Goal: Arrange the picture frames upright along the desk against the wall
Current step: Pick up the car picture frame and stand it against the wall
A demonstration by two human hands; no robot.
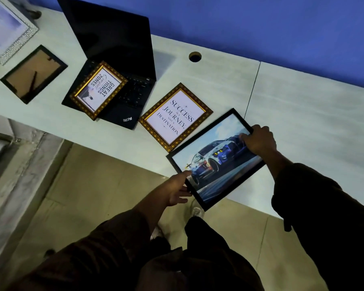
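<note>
A black-framed car picture [215,159] lies tilted over the desk's front edge, held at both ends. My left hand [176,191] grips its near left edge and my right hand [259,140] grips its far right corner. A gold frame reading "Success is a journey" [176,116] lies flat just left of it. Another gold frame with "Great things" text [98,90] rests on the laptop's keyboard. A black frame [33,74] lies face down, its stand showing. A silver frame [6,30] sits at the far left.
An open black laptop [116,49] stands on the pale desk [303,110] against the blue wall [261,28]. A round cable hole [195,56] is behind the gold frame. Beige floor tiles [103,185] and my feet show below the desk edge.
</note>
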